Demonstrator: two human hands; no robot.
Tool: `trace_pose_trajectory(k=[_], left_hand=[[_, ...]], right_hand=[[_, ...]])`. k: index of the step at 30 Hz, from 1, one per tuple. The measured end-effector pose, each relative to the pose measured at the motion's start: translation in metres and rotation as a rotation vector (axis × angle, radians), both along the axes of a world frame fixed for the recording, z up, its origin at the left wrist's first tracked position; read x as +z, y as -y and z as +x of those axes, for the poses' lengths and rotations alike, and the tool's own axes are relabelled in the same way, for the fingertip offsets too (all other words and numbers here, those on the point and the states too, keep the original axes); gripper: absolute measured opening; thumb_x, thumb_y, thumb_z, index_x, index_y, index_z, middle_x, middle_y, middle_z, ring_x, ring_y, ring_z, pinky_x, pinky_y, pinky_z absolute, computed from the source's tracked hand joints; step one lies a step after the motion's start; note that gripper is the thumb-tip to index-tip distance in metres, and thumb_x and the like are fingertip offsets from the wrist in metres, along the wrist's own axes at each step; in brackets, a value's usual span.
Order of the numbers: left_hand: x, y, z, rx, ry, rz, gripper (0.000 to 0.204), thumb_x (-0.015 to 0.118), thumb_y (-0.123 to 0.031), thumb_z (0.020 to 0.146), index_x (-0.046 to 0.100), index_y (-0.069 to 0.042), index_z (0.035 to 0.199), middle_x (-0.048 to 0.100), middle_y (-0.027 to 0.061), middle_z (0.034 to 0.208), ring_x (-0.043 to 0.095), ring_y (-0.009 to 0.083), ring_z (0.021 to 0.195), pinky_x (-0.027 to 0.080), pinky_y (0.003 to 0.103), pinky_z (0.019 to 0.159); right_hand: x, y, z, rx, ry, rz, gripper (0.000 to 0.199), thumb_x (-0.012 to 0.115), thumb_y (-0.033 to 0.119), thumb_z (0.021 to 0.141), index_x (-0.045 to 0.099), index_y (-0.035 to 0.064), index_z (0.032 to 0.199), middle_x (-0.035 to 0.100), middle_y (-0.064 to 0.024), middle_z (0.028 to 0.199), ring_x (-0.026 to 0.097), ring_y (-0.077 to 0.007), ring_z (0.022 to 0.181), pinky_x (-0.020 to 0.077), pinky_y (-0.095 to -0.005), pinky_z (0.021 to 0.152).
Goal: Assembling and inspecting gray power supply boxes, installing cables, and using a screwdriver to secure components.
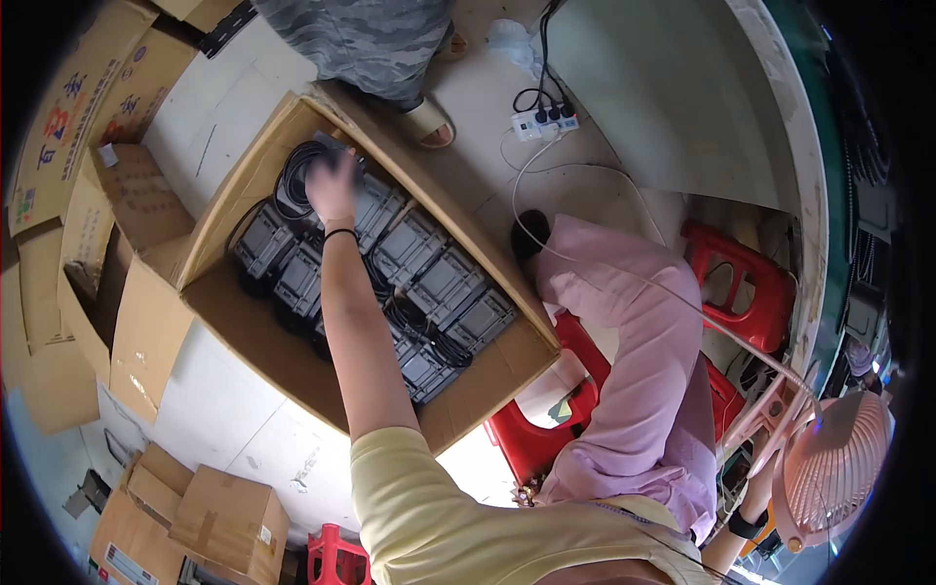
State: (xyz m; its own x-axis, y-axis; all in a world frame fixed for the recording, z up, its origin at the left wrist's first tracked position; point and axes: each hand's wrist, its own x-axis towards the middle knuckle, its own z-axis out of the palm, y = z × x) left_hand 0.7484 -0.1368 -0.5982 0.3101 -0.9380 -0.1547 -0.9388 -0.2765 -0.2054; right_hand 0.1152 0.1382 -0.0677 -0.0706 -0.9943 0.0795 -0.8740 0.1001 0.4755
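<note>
One arm in a pale yellow short sleeve reaches from the near edge up into a large open brown cardboard box (292, 361) on the white floor. By its position it reads as the left hand (333, 185); it is blurred, with a thin black band at the wrist, and hangs over the far left corner of the box. It lies on or just above a coil of black cable (292, 175) and the small dark grey device (336, 146) beside it; I cannot tell whether the fingers are closed on anything or loose. The right hand is not in view.

Inside the box lie grey rectangular power-adapter-like units (429, 283), packed in two rough rows running from far left to near right. About ten can be counted, though the arm hides some, and black cables are tucked between them.

To the left stand several more brown cardboard boxes (117, 195) with open flaps, and two smaller closed cartons (224, 517) sit near the lower left. At the far edge another person's legs in grey patterned trousers (361, 39) and one beige slipper (429, 122) stand just beyond the box. A white power strip (544, 122) with black plugs lies on the floor to the right of that foot, a white cord trailing from it. The person's own leg in pink trousers (634, 370) stretches right of the box, over red plastic stools (741, 283), of which at least three show. One pink round fan (834, 468) sits at the near right.
</note>
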Motion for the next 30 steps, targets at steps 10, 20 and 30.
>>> trace_pose_trajectory(k=[10,20,30], left_hand=[[-0.061,-0.01,0.023,-0.009,-0.382,-0.074,0.073,0.063,-0.002,0.082,0.046,-0.042,0.14,0.052,0.0117,0.125,0.054,0.0321,0.115,0.044,0.048,0.102],[-0.033,-0.06,0.039,0.769,-0.646,-0.914,0.086,0.064,0.014,0.075,0.032,-0.008,0.152,0.054,0.0231,0.133,0.054,0.0394,0.119,0.041,0.045,0.104],[-0.118,-0.071,0.127,0.924,-1.427,-0.94,0.065,0.073,-0.001,0.085,0.044,-0.004,0.144,0.064,0.013,0.124,0.063,0.0241,0.106,0.049,0.037,0.093]], right_hand=[[0.006,0.007,-0.004,-0.083,0.02,-0.016,0.055,0.069,0.012,0.09,0.048,-0.0009,0.139,0.062,-0.0231,0.126,0.062,-0.0347,0.115,0.049,-0.0402,0.098],[0.014,0.009,-0.028,-0.22,0.237,-0.002,0.068,0.064,0.0,0.09,0.033,-0.0008,0.151,0.044,-0.0198,0.15,0.048,-0.0292,0.135,0.0366,-0.0347,0.112],[0.015,0.026,-0.019,-0.057,0.246,-0.054,0.061,0.07,0.003,0.085,0.046,0.0003,0.141,0.056,-0.0181,0.136,0.057,-0.0259,0.12,0.0458,-0.0328,0.099]])
